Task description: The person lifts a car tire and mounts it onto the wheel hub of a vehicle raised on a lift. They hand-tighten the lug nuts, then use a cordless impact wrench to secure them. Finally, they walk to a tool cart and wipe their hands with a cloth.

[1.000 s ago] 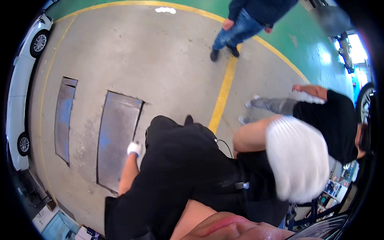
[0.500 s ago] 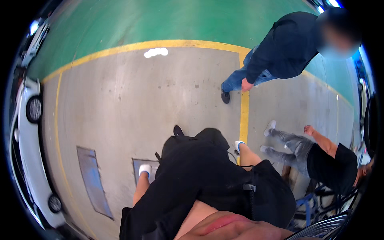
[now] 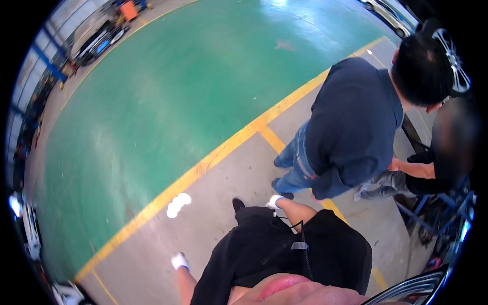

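Both my hands wear white gloves, and no thing shows in either. My left hand (image 3: 179, 261) hangs low beside my black jacket (image 3: 244, 254), over the grey floor; its fingers are too small to make out. Further forward, my right hand (image 3: 275, 202) is held out from the jacket with its fingers loosely apart. It is nearest to the legs of a person in a dark jacket (image 3: 351, 122) and jeans, with a small gap between. A dark cord (image 3: 303, 244) runs down my front. One of my dark shoes (image 3: 238, 205) shows ahead of the jacket.
A second person in grey trousers (image 3: 389, 184) is partly hidden at the right, by a blue metal frame (image 3: 450, 203). A yellow line (image 3: 203, 165) divides grey floor from green floor (image 3: 152, 91). Vehicles stand around the edges, including a white car (image 3: 389, 15).
My view has turned, so the green floor fills much more of it and the white car at left is gone. The person in the dark jacket appears closer, now partly covering the second person.
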The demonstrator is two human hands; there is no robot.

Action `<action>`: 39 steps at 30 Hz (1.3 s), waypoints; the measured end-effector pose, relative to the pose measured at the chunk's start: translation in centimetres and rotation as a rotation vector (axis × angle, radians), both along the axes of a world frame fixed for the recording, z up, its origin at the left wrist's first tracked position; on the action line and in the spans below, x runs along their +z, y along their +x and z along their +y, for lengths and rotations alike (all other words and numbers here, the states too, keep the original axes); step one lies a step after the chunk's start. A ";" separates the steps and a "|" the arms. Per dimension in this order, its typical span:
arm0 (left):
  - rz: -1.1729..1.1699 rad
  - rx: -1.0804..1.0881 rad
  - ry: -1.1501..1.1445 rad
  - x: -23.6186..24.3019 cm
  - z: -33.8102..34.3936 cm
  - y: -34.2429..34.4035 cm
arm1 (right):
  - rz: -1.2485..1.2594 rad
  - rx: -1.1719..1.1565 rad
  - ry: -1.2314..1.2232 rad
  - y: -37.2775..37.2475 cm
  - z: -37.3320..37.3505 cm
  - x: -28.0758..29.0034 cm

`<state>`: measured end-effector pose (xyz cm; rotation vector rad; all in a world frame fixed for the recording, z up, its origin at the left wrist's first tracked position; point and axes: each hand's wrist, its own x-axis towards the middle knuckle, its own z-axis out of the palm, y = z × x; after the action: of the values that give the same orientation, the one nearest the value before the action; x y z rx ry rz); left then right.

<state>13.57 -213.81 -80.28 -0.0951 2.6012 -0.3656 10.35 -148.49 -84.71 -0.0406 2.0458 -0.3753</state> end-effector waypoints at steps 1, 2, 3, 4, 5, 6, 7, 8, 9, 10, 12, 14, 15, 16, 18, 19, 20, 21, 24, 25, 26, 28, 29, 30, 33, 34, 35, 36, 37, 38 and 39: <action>-0.143 -0.189 0.038 -0.6 1.8 -3.5 | 0.042 -0.065 -0.006 -4.9 0.2 1.1; -0.233 -0.179 0.065 -1.8 1.9 -4.6 | 0.088 -0.156 -0.034 -9.4 -0.1 3.1; -0.263 -0.283 0.112 -2.5 1.7 -8.3 | 0.148 -0.242 -0.068 -15.2 -0.8 5.1; -0.333 -0.090 0.223 -3.7 3.4 -11.2 | 0.185 -0.305 -0.073 -20.1 -0.5 6.6; -0.350 0.205 0.361 -4.0 5.6 -14.9 | 0.213 -0.356 -0.091 -24.7 -0.3 7.8; -0.338 0.415 0.460 -4.1 7.8 -18.7 | 0.245 -0.395 -0.104 -29.7 -0.1 8.8; -0.323 0.479 0.514 -3.9 9.2 -23.0 | 0.275 -0.429 -0.123 -34.3 -0.1 9.5; -0.309 0.525 0.559 -3.5 10.4 -27.4 | 0.286 -0.462 -0.161 -38.8 0.0 10.4; -0.303 0.542 0.594 -3.9 11.1 -32.2 | 0.298 -0.512 -0.164 -43.4 -0.4 11.3; -0.301 0.550 0.623 -4.0 11.7 -35.8 | 0.314 -0.561 -0.174 -45.6 -0.5 12.5; -0.313 0.506 0.646 -3.9 12.0 -45.8 | 0.381 -0.630 -0.136 -52.6 0.2 11.2; -0.341 0.437 0.622 -3.6 10.6 -55.4 | 0.353 -0.663 -0.061 -57.3 0.2 7.1; -0.369 0.391 0.606 -3.6 10.8 -60.0 | 0.313 -0.666 0.020 -58.4 2.2 5.0; -0.388 0.328 0.567 -3.0 9.4 -65.7 | 0.271 -0.639 0.084 -60.1 1.8 2.5; -0.432 0.168 0.459 -3.4 7.2 -76.8 | 0.109 -0.535 0.120 -63.7 1.9 2.1; -0.454 0.019 0.375 -3.8 5.6 -82.8 | 0.001 -0.454 0.067 -66.6 1.3 4.3; -0.480 -0.235 0.239 -3.9 5.0 -88.4 | -0.065 -0.539 0.028 -68.9 1.1 6.3; -0.477 -0.485 0.103 -4.0 4.8 -94.7 | -0.130 -0.624 -0.014 -71.5 1.1 8.3; -0.389 -0.065 0.530 1.2 8.1 -114.9 | -0.078 -1.041 -0.069 -77.9 2.0 6.9; -0.238 0.555 0.874 2.2 9.4 -121.4 | -0.043 -1.146 -0.074 -81.7 1.7 6.0; -0.154 0.565 0.981 3.5 12.3 -127.6 | -0.082 -1.156 -0.060 -85.2 2.4 5.0; -0.003 0.550 1.111 4.7 15.9 -136.2 | -0.175 -1.087 -0.027 -92.6 4.0 4.2; 0.066 0.509 1.145 4.8 17.9 -141.0 | -0.211 -1.020 -0.007 -97.7 5.3 4.9; 0.131 0.474 1.174 4.4 19.1 -144.9 | -0.255 -0.949 0.016 -101.9 6.2 5.2; 0.196 0.214 1.018 1.7 18.3 -151.0 | -0.161 -0.617 0.052 -117.9 10.4 2.8; 0.240 -0.029 0.903 1.3 17.8 -153.0 | -0.113 -0.488 0.033 -121.3 10.6 -0.4; 0.133 0.131 0.872 1.8 19.8 -155.5 | -0.031 -0.483 0.082 -127.4 12.6 0.2; 0.029 0.311 0.810 2.4 21.0 -156.8 | 0.066 -0.516 0.104 -134.3 14.3 2.7; -0.009 0.460 0.842 1.3 18.2 -159.0 | 0.150 -0.554 0.064 -141.2 14.6 6.0; -0.063 0.455 0.741 0.7 18.4 -161.0 | 0.231 -0.586 0.046 -148.5 15.8 8.9; -0.121 0.438 0.682 0.8 19.2 -162.3 | 0.295 -0.620 0.027 -154.7 16.7 11.4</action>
<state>-148.70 -194.60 -79.52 -0.3759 2.3556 0.6434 -144.32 -131.79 -73.27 0.5980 2.3255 -0.7581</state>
